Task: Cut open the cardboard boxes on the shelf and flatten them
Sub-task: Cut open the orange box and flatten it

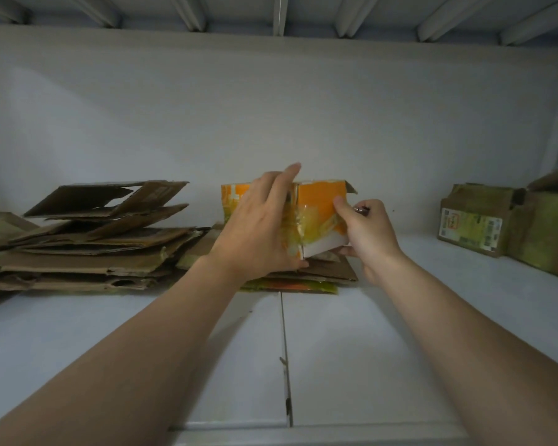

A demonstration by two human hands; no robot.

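Observation:
An orange and white cardboard box [319, 201] stands on flattened cardboard in the middle of the white shelf [351, 333]. Yellowish tape runs down its near corner. My left hand [258, 223] lies flat against the box's left face, fingers straight and pointing up, thumb near the bottom edge. My right hand [364, 233] is at the box's right side, fingers curled round a small metal-tipped cutter [360, 210], whose blade is hidden. Its thumb touches the orange face.
A stack of flattened brown cardboard [87, 239] fills the shelf's left side. Flattened pieces [329, 275] lie under the orange box. Two taped brown boxes [474, 220], one with a label, stand at the far right. A seam [284, 349] runs down the shelf's middle.

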